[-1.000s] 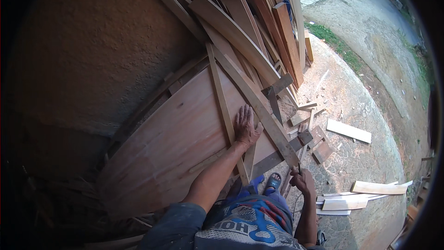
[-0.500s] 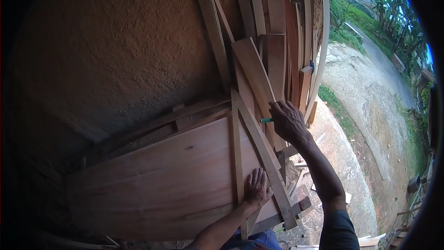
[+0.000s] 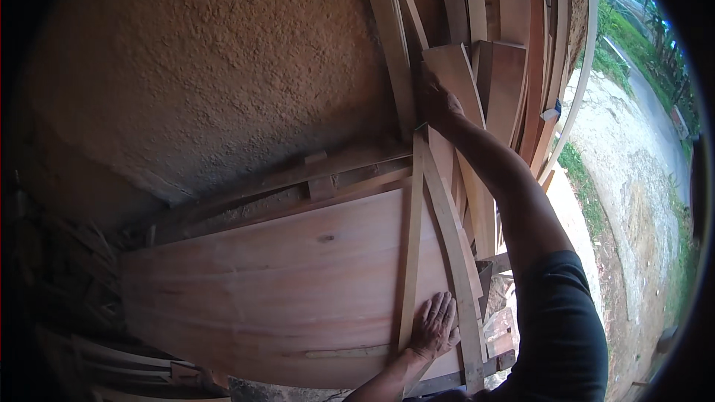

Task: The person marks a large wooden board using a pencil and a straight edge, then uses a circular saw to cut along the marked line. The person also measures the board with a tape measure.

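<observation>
Wooden panel [image 3: 275,283], open leftward; left hand [image 3: 434,326] flat; right hand [image 3: 441,103], plank [image 3: 456,68] edge: grip unclear.

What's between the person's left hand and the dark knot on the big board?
In the head view, a narrow wooden strip runs between the left hand and the dark knot on the board.

Pinkish-tan grain with soft reddish streaks colours a broad wooden panel [image 3: 261,294], marked by one dark brown knot [image 3: 326,238], while two narrow strips [image 3: 411,246] show pale honey tones. Boards [image 3: 506,82] range from light tan to deep red-brown against an ochre-brown, darkly mottled wall [image 3: 223,67]. A dark sleeve [image 3: 562,313], possibly navy or charcoal in the shade, contrasts with green grass [image 3: 585,190] and whitish-grey paving [image 3: 637,171].
</observation>
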Available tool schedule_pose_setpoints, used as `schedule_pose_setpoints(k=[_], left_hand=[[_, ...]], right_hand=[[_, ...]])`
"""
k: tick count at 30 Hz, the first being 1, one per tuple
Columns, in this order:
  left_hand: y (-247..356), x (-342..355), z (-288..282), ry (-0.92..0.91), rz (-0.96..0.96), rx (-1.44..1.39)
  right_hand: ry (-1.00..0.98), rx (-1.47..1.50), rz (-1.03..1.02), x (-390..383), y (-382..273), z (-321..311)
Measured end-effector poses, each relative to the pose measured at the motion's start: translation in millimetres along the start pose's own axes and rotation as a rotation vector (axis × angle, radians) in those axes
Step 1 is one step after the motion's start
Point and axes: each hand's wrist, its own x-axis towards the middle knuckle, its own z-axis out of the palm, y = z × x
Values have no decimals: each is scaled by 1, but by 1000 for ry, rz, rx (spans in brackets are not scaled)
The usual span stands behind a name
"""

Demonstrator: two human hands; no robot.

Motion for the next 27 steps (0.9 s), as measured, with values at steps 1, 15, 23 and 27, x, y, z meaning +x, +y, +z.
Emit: schedule_pose_setpoints(k=[1, 15, 23, 27], left_hand=[[-7, -1, -7, -8, -54, 21], [-4, 0, 3, 56, -3, -18], [-9, 2, -1, -3, -7, 45], [-1, 4, 1, -48, -4, 22]], right_hand=[[-100, 63, -104, 17, -13, -41], [-155, 113, -55, -17, 14, -31], [-115, 934, 26, -177, -28, -103], [-406, 1135, 323, -375, -32, -156]])
